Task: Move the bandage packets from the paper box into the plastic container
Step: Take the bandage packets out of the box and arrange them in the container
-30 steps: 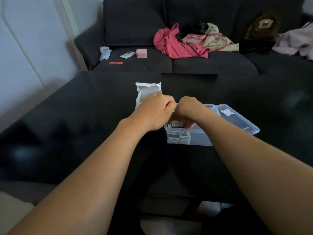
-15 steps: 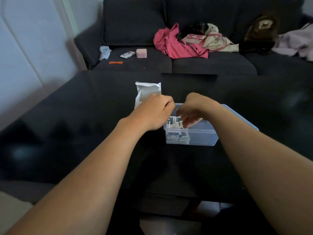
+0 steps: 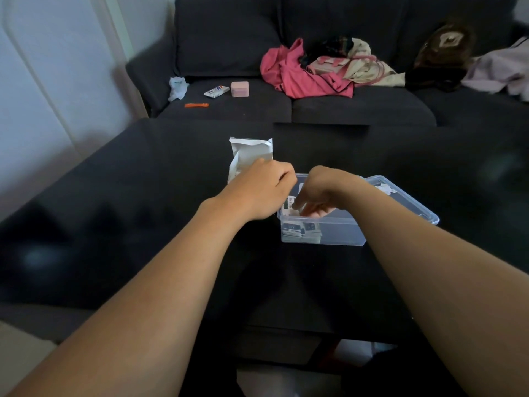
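While both forearms reach out over the dark table, the right hand dips into the plastic container with its fingers curled down around a bandage packet — a small white wrapper with dark print, standing roughly on edge against the container's near-left corner, its long axis close to upright. More packets lie flat in a low stack on the container floor at that same corner, white with dark blue-green patches, their long sides running left to right along the front wall. The container itself is clear and rectangular, its long axis angling away to the right, where its lid lies touching the far rim.

Just left of the container, the left hand rests knuckles-up with its fingers curled under at the foot of the paper box; whether they actually grip the box cannot be told from here. That box is white and crumpled (its top flaps torn open and pointing upward), standing upright — long axis vertical.

Behind the table, a dark sofa holds a pink garment, a small pink case and an orange pen-like item.
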Motion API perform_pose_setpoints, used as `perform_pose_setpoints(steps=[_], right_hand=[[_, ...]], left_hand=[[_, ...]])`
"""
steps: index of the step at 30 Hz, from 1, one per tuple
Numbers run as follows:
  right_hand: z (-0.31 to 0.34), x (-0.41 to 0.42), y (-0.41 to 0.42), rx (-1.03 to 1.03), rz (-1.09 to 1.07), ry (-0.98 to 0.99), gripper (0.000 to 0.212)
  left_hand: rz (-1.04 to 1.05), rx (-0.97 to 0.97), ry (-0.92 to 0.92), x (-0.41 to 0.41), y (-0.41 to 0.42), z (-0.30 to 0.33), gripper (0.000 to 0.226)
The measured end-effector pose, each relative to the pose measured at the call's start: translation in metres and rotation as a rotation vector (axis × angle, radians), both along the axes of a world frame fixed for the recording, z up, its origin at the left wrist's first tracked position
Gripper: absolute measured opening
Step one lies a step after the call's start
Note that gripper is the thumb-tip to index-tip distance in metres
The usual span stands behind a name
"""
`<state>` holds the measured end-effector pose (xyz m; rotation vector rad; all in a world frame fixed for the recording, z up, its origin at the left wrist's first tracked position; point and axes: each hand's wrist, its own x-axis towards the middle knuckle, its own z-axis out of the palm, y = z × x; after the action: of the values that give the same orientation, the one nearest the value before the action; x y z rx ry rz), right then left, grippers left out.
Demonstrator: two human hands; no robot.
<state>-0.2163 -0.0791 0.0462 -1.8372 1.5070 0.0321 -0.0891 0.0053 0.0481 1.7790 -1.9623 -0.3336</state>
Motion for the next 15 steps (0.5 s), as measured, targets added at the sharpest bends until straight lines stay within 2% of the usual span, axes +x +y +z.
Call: perform_pose_setpoints(steps=[7, 15], right_hand=[[0.0029, 0.0005, -0.0035, -0.014, -0.03, 0.025, 0.016], [0.0017, 0.0045, 0.0009, 0.036, -0.007, 0.006, 0.01]], left_hand=[[-0.003, -0.005, 0.016, 0.0004, 0.0, -0.0002, 0.035], [-0.001, -0.006, 0.003, 0.0004, 0.0008, 0.0008, 0.035]])
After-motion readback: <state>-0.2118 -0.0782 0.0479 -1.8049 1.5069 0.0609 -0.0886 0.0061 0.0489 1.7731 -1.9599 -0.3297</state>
